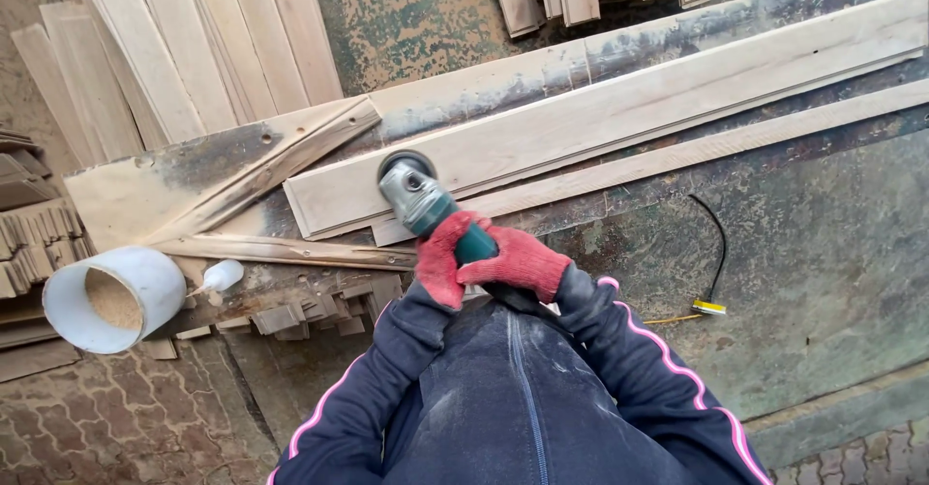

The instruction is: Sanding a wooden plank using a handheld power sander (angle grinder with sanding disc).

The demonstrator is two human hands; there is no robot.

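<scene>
Both my hands wear red gloves and grip a green angle grinder (426, 204). My left hand (441, 257) wraps its body from the left; my right hand (518, 260) closes over the rear of the handle. The grinder's round head (406, 180) rests at the near left end of a long pale wooden plank (619, 117) lying across a stained green workbench (823, 253). A narrower wooden strip (697, 153) runs alongside the plank's near edge.
A white plastic pipe section (116, 296) holding sawdust lies at the left, with a small white bottle (221, 276) beside it. Stacked boards (194, 49) lean at upper left, small offcuts (310, 311) sit at the bench edge, and a black cable (716, 243) trails at right.
</scene>
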